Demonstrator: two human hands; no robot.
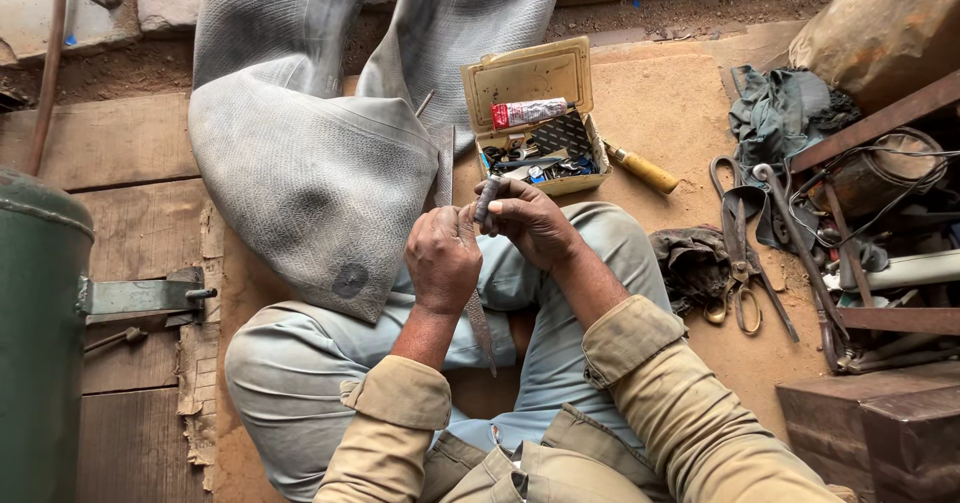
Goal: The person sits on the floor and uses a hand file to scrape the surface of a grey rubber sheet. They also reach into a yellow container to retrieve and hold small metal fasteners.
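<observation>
Head view: right hand (535,221) fingers pinch a small grey tube (487,199) near-upright, tilted right; left hand (443,258) curled.

**A Little Tube and a Long Flat Tool**

A small gray tube (487,200) is pinched in the right hand (530,225). It stands almost straight up, leaning a bit, above the knees.

A long, thin, flat metal tool (480,325) is in the left hand (442,259). It hangs down between the legs, its tip pointing to the floor.
</observation>
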